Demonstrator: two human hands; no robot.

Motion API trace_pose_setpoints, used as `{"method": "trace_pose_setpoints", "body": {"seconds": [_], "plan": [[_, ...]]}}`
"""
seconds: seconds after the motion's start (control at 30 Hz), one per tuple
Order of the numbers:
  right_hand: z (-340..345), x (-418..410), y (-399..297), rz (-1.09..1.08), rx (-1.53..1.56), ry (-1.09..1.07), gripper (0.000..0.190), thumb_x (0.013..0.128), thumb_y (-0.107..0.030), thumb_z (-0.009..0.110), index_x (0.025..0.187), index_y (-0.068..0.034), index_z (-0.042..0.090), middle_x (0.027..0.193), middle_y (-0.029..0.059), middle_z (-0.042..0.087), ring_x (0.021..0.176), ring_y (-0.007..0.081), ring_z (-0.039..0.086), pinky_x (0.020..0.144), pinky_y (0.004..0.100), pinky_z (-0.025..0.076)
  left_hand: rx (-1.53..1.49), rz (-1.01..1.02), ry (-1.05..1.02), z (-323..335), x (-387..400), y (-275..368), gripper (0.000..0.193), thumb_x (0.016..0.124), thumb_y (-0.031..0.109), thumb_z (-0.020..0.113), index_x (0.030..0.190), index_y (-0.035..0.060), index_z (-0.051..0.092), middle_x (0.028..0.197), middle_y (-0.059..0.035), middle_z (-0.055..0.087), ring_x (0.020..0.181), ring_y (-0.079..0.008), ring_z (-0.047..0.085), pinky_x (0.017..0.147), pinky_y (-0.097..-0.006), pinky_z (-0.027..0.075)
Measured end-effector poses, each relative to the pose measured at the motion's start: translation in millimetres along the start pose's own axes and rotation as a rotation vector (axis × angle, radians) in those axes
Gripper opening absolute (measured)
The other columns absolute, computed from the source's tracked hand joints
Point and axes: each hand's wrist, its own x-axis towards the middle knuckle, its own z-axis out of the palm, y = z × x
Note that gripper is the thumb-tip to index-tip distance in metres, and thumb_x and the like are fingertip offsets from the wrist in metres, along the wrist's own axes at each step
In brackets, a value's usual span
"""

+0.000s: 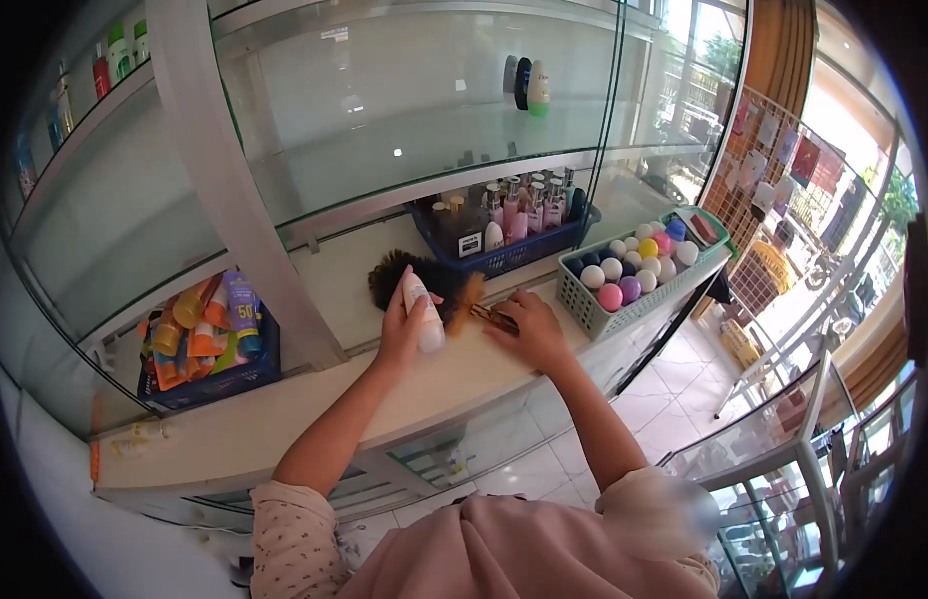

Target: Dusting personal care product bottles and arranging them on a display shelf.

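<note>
My left hand (395, 329) grips a pale pink and white roll-on bottle (430, 329), tilted above the cream ledge. Beneath and behind it lies a feather duster (456, 281) with dark feathers and an orange-brown collar. My right hand (536, 329) has its fingers around the duster's brown patterned handle (485, 313), low over the ledge. Just behind the duster, a blue plastic basket (501, 262) holds pump bottles and roll-ons. A pale green basket (606, 318) of roll-ons with white, dark, pink, purple and yellow caps stands right of my right hand.
Glass shelves rise behind the ledge (299, 419); several roll-on bottles (539, 88) stand on one. A metal upright (239, 180) divides the cabinet. At left, another blue basket (224, 385) holds tubes. A wire rack (778, 165) and glass cases (771, 479) stand at right.
</note>
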Motion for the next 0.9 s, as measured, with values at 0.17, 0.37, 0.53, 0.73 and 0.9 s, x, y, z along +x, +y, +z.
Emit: {"method": "trace_pose_setpoints", "body": {"seconds": [0.17,0.37,0.53,0.73,0.9], "plan": [[-2.7,5.0,-6.8,-0.175,-0.021,0.212,0.027,0.081,-0.023,0.075,0.100,-0.005,0.068,0.098,0.0125,0.059,0.086,0.0315,0.060,0.076,0.0392,0.050,0.083,0.118,-0.038,-2.4,1.6,-13.2,0.071,0.097,0.015,0.058,0.155,0.0129,0.018,0.113,-0.0127,0.063,0.089,-0.0141,0.060,0.079,-0.0272,0.051],[-32.1,12.1,-44.3,0.081,0.560,0.019,0.026,0.085,-0.020,0.073,0.104,-0.004,0.066,0.098,0.0078,0.058,0.073,0.0161,0.060,0.065,0.0262,0.049,0.641,0.623,-0.065,31.9,-11.0,25.7,0.077,0.080,0.013,0.077,0.147,0.0083,0.040,0.098,-0.0131,0.062,0.083,-0.0223,0.060,0.080,-0.0320,0.050],[-90.7,44.2,-94.2,-0.016,0.537,-0.012,0.040,0.079,-0.025,0.078,0.107,0.000,0.064,0.097,0.0112,0.061,0.076,0.0201,0.062,0.069,0.0306,0.050,0.906,0.836,-0.070,67.7,2.5,79.1,0.077,0.070,0.014,0.081,0.140,0.0076,0.049,0.089,-0.0084,0.061,0.076,-0.0279,0.055,0.071,-0.0367,0.048],[-133.9,100.1,-91.6,-0.137,0.445,0.047,0.042,0.078,-0.022,0.078,0.108,0.002,0.062,0.094,0.0133,0.065,0.082,0.0227,0.063,0.074,0.0321,0.052,0.938,0.898,0.065,99.1,39.9,118.1,0.071,0.071,0.014,0.079,0.137,0.0080,0.052,0.108,-0.0101,0.063,0.095,-0.0305,0.056,0.084,-0.0400,0.048],[-176.8,159.6,-68.4,-0.152,0.421,-0.018,0.043,0.084,-0.015,0.074,0.120,-0.002,0.055,0.105,0.0104,0.064,0.096,0.0175,0.064,0.083,0.0317,0.053,0.861,0.991,0.080,114.0,77.6,135.2,0.064,0.080,0.015,0.075,0.138,0.0073,0.050,0.120,-0.0138,0.061,0.104,-0.0318,0.056,0.090,-0.0409,0.047]]}}
